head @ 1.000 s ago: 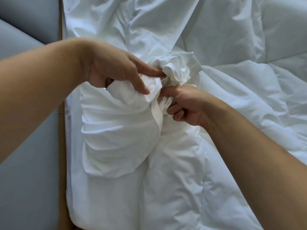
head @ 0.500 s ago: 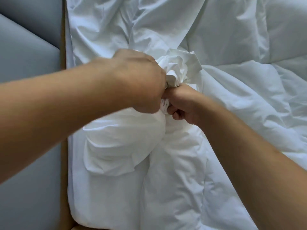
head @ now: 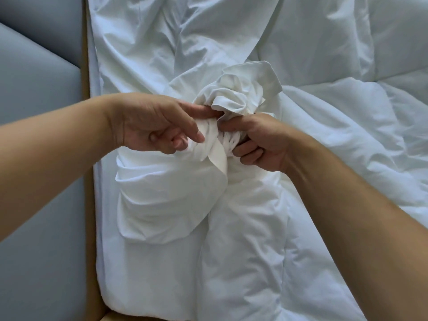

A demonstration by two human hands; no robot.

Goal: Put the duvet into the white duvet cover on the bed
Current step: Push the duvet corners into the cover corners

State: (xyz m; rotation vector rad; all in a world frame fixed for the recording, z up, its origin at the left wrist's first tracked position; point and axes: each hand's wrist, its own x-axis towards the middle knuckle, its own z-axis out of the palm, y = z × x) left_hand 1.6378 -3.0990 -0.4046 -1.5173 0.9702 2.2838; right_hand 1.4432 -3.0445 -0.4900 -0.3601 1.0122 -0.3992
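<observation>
A white duvet cover (head: 166, 200) lies rumpled over the puffy white duvet (head: 335, 126) on the bed. A bunched corner of white fabric (head: 238, 93) sticks up in the middle. My right hand (head: 257, 140) is clenched around the neck of that bunch just below the tuft. My left hand (head: 157, 126) is beside it on the left, thumb and forefinger pinching a flat white fabric tie (head: 216, 154) that hangs from the bunch. The two hands almost touch. What lies inside the bunch is hidden.
A padded grey-blue headboard (head: 39, 158) fills the left side. A thin tan strip of bed frame (head: 89, 181) runs between it and the bedding. Wrinkled white bedding covers everything to the right and above.
My left hand, which lay over the bunch half a second ago, has drawn back to the left and now pinches the tie. My right hand keeps its grip in the same place.
</observation>
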